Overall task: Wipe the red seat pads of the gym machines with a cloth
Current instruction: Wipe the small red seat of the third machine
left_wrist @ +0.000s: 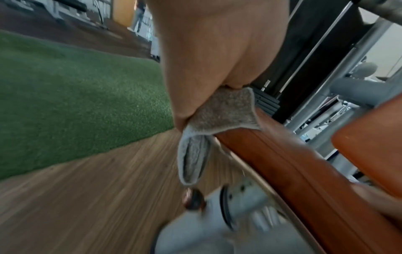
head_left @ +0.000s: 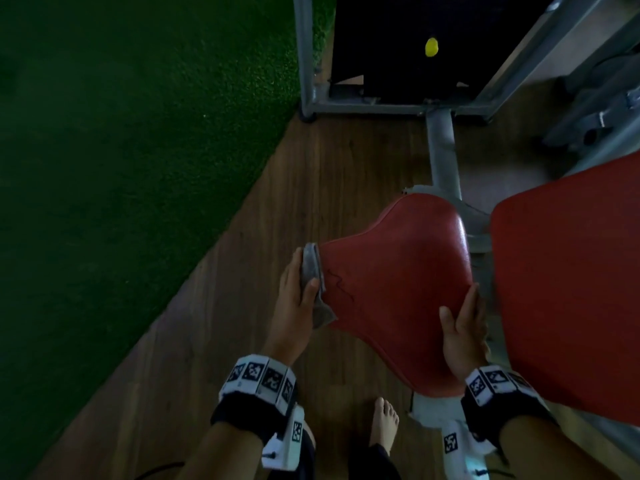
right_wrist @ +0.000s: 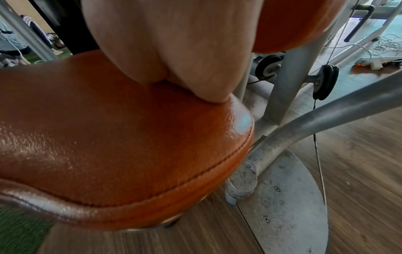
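Wood flooring [head_left: 242,306] meets green turf [head_left: 121,133] beside a grey machine frame [head_left: 441,157]. At its near end sits the seat [head_left: 398,282], red and saddle-shaped, with a second pad [head_left: 571,289] just to its right. The left hand [head_left: 294,292] pinches a grey cloth [head_left: 313,271], thumb on top, and presses it to the seat's left edge, probably to wipe the rim. The right hand [head_left: 462,327] lies on the opposite edge, fingers [right_wrist: 208,86] fairly straight and holding nothing, seemingly to brace the seat against the rubbing.
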Tool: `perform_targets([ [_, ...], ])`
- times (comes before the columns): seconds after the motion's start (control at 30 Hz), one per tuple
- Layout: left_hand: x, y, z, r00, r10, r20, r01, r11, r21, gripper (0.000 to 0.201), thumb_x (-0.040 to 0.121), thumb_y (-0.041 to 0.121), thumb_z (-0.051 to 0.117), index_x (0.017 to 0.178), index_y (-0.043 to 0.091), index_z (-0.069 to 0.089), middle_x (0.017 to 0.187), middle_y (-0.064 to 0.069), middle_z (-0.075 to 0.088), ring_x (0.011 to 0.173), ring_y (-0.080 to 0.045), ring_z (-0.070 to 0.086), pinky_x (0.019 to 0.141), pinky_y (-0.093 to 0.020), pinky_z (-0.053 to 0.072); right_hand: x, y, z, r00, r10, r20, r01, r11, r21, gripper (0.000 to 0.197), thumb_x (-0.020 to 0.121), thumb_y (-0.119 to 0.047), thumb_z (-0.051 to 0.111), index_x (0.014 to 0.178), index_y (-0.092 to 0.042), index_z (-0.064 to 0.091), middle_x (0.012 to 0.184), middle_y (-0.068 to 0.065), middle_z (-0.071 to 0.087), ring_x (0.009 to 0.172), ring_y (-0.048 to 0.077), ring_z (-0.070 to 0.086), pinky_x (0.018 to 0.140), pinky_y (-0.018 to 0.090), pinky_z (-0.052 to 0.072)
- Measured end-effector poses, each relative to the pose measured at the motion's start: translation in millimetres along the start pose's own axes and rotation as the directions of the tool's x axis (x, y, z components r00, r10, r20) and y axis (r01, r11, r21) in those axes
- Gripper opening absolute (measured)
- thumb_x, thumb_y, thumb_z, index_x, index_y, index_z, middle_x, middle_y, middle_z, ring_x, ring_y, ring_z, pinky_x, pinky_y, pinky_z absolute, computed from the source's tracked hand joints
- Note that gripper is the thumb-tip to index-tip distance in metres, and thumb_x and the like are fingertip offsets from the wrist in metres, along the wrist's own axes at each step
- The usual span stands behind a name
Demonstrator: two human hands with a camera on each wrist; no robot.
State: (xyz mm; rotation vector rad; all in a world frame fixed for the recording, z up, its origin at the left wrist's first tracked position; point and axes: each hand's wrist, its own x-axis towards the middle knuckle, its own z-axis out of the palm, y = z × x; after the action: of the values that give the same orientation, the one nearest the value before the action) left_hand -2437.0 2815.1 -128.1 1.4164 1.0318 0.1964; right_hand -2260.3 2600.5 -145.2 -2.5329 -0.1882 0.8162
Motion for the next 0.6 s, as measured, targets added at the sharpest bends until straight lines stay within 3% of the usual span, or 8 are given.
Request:
perform_targets([
  [0.17, -33.5, -8.5, 13.9, 0.999, 0.006, -0.048, -0.008, 0.999, -0.045, 0.064, 0.098, 0.045, 0.043, 0.151, 0.039, 0.007, 0.157, 0.019, 0.013, 0.142, 0.003, 0.016, 0.118, -0.037, 0.021, 0.3, -0.5, 0.5, 1.0, -0.002, -0.017, 0.002, 1.0, -0.007, 0.07, 0.1, -0.042, 0.035, 0.152, -0.033, -0.011, 0.162, -0.001, -0.003, 0.147, 0.029, 0.009, 0.112, 0.056, 0.013],
  [0.43, -6.6, -2.9, 13.9, 0.99, 0.079, -0.117, -0.081, 0.997, -0.014, 0.055, 0.102, 0.03, 0.042, 0.152, 0.025, 0.02, 0.156, 0.013, 0.022, 0.14, 0.004, 0.023, 0.118, -0.032, 0.022, 2.5, 0.0, 0.0, 1.0, -0.009, -0.007, 0.009, 1.0, -0.029, 0.07, 0.1, -0.042, 0.035, 0.153, -0.03, -0.01, 0.162, 0.0, -0.005, 0.146, 0.031, 0.011, 0.112, 0.056, 0.014],
  [0.5, -24.7, -4.7, 19.3, 0.982, 0.108, -0.154, -0.104, 0.994, 0.033, 0.054, 0.102, 0.025, 0.042, 0.152, 0.025, 0.021, 0.157, 0.01, 0.022, 0.141, 0.002, 0.022, 0.118, -0.028, 0.023, 2.4, -0.4, -0.9, 1.0, -0.016, 0.0, 0.016, 0.999, -0.029, 0.071, 0.1, -0.043, 0.034, 0.153, -0.03, -0.011, 0.162, -0.001, -0.005, 0.146, 0.031, 0.01, 0.113, 0.056, 0.014],
  [0.6, -46.9, -12.8, 17.9, 0.959, 0.219, -0.181, -0.166, 0.948, 0.271, 0.053, 0.102, 0.021, 0.041, 0.151, 0.029, 0.024, 0.158, 0.004, 0.02, 0.143, -0.005, 0.021, 0.116, -0.026, 0.026, 2.4, -0.6, -1.6, 0.999, -0.035, -0.013, 0.034, 0.999, -0.023, 0.071, 0.1, -0.042, 0.035, 0.154, -0.029, -0.009, 0.162, 0.0, -0.004, 0.146, 0.031, 0.011, 0.113, 0.056, 0.013],
])
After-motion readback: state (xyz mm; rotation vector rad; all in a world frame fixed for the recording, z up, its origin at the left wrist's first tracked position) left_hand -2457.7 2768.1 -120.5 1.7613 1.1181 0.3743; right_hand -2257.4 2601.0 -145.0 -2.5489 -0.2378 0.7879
